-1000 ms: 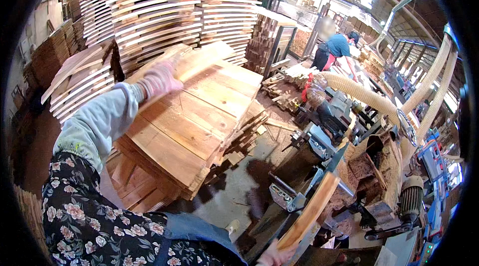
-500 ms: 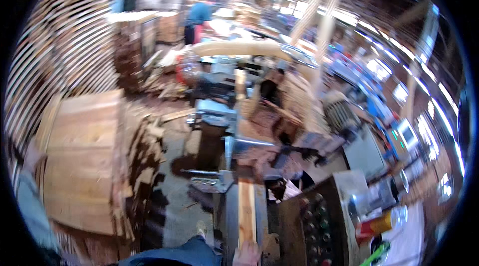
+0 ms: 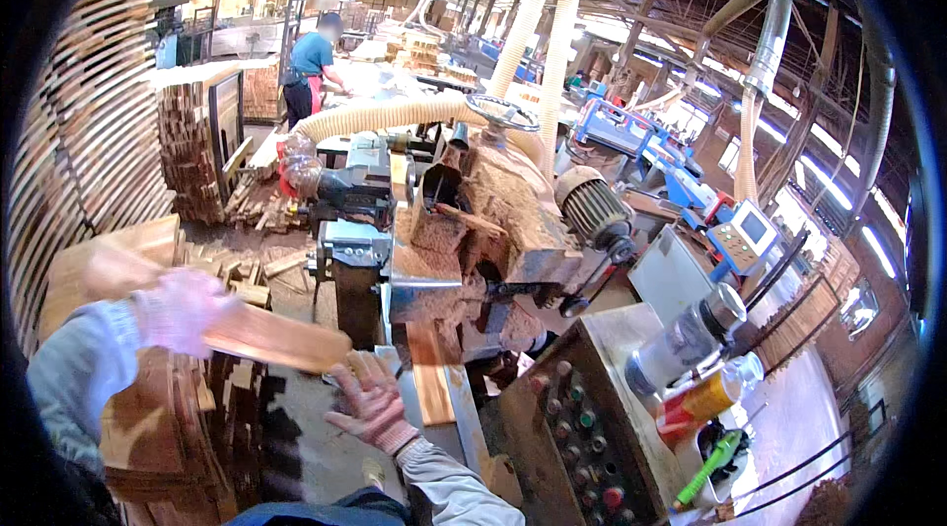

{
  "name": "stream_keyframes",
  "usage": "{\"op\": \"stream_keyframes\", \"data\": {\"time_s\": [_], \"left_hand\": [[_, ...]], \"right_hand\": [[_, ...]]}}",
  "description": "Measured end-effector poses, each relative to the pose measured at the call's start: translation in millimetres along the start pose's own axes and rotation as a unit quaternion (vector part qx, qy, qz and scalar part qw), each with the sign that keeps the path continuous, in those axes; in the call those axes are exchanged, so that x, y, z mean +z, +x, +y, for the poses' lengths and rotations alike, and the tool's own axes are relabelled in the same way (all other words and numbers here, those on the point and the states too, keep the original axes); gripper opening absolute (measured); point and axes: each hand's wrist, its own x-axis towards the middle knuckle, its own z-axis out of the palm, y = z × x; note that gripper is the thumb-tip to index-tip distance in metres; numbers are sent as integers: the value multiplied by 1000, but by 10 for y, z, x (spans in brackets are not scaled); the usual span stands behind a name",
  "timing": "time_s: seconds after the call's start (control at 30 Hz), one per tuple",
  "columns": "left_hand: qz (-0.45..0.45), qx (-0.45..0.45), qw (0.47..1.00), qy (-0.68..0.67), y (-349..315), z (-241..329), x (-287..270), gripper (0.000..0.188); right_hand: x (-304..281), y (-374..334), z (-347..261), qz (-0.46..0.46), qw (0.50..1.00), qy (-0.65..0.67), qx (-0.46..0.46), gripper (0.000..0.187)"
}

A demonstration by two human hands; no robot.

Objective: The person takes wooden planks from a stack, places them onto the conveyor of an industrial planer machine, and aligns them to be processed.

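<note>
My left hand (image 3: 181,309), in a pink glove, grips a flat wooden board (image 3: 271,335) that reaches rightward toward the woodworking machine (image 3: 444,250). My right hand (image 3: 370,403), also gloved, hovers open just under the board's right end, fingers spread, not clearly touching it. A second board (image 3: 431,383) lies on the machine's infeed table right beside the right hand. A stack of boards (image 3: 148,427) stands at my lower left under the left arm.
A control panel with coloured buttons (image 3: 577,447) sits at lower right, with a jar (image 3: 686,334), a can (image 3: 705,398) and a green tool (image 3: 705,467) on it. Dust hoses (image 3: 533,23) rise from the machine. Another person (image 3: 314,67) works at the back. Board stacks (image 3: 84,131) line the left.
My view swung from the board stack to the machine. The left hand has lifted a board off the stack and carried it right, and the right hand has come up beneath it.
</note>
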Motion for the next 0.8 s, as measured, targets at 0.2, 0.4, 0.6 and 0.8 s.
{"op": "stream_keyframes", "data": {"time_s": [0.2,0.4,0.6,0.8], "left_hand": [[43,295,948,107,657,1331,-13,65],[260,208,936,-112,-101,1301,-27,89],[492,-333,603,-533,-1823,433,1114,100],[551,-450,254,-656,-3100,-7,2887,88]], "right_hand": [[-637,-781,-521,-92,965,69,237,85],[-548,-2924,-1367,14,914,-97,393,87],[79,-4710,-1593,-288,600,-609,431,68],[257,-3498,-586,-72,725,-388,564,92]]}}
